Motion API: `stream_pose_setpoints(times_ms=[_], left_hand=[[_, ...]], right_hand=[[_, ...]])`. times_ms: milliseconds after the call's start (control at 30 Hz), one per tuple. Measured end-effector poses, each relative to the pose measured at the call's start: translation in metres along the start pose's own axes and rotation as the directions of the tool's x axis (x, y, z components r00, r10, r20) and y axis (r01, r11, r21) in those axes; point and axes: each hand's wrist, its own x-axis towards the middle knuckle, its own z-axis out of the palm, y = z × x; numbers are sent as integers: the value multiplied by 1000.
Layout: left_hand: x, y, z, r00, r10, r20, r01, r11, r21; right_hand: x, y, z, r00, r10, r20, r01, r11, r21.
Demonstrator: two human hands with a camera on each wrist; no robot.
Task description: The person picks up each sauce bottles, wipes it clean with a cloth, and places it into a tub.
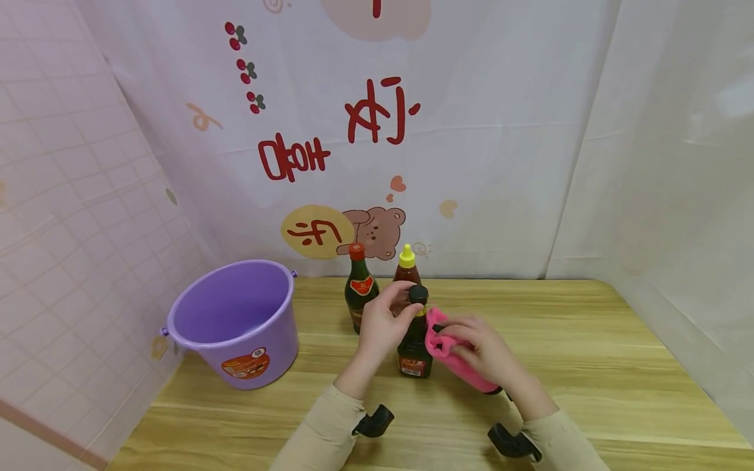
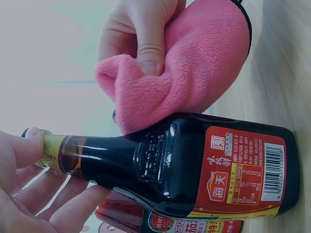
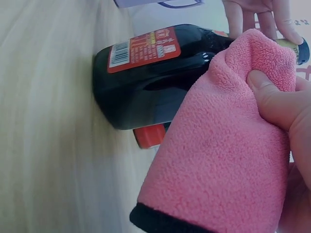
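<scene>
A dark soy sauce bottle (image 1: 415,353) with a black cap and a red label stands upright on the wooden table. My left hand (image 1: 383,322) holds it by the neck, thumb and fingers round the yellow band below the cap, as the left wrist view shows. In my right hand (image 1: 480,347) is a pink cloth (image 3: 218,145) with dark edging, bunched between thumb and fingers. The cloth's folded end lies right at the bottle's shoulder. Behind stand a green bottle (image 1: 361,288) with a red cap and a sauce bottle with a yellow nozzle (image 1: 407,256), partly hidden by my left hand.
A purple bucket (image 1: 288,327) with an orange sticker stands on the left of the table (image 1: 589,366). A white printed sheet (image 1: 489,163) hangs behind the table's back edge.
</scene>
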Motion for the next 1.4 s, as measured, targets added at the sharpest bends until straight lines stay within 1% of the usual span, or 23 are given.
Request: stream_pose_setpoints(times_ms=[200, 367, 600, 700, 800, 1000, 1267, 1400], left_hand=[[-1, 2, 1, 1000, 5, -12, -5, 1000, 1], [-1, 1, 3, 1000, 23, -21, -22, 1000, 14], [-1, -1, 5, 998, 56, -43, -55, 998, 31], [-2, -1, 5, 997, 70, -45, -68, 997, 31], [-1, -1, 5, 996, 80, -45, -78, 996, 37], [-1, -2, 5, 994, 94, -55, -91, 995, 51], [-2, -1, 4, 996, 75, -55, -72, 996, 57], [-3, 0, 4, 997, 63, -54, -60, 997, 56]], right_hand=[[-6, 3, 1, 1000, -32, 0, 32, 999, 1], [-11, 7, -1, 998, -57, 17, 57, 998, 11], [-17, 12, -1, 996, -57, 63, 55, 998, 43], [-18, 13, -1, 994, -58, 90, 55, 998, 41], [-19, 14, 0, 990, -55, 128, 52, 998, 29], [-20, 16, 4, 981, -15, 194, 15, 1000, -3], [-19, 19, 9, 962, -24, 273, 34, 999, -34], [-19, 14, 10, 955, -2, 297, 23, 997, -68]])
